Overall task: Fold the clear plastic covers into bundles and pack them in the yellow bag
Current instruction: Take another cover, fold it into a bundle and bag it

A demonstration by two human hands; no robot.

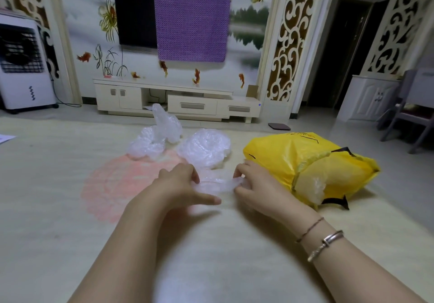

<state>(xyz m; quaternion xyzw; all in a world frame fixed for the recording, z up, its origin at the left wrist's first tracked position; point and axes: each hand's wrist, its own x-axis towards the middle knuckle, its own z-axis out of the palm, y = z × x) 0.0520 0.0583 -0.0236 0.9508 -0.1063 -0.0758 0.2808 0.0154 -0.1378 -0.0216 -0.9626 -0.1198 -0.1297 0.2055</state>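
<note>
Left hand (180,183) and right hand (252,185) each pinch one end of a clear plastic cover (216,185) on the rug (70,209). Fold the ends together, press out trapped air, then pack into the yellow bag (293,159) just right. Unfolded covers (204,148) lie beyond.

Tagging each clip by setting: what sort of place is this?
Most likely a home living room: a low TV cabinet under a wall-mounted screen half covered by a purple cloth, and a pale carpet.
</note>
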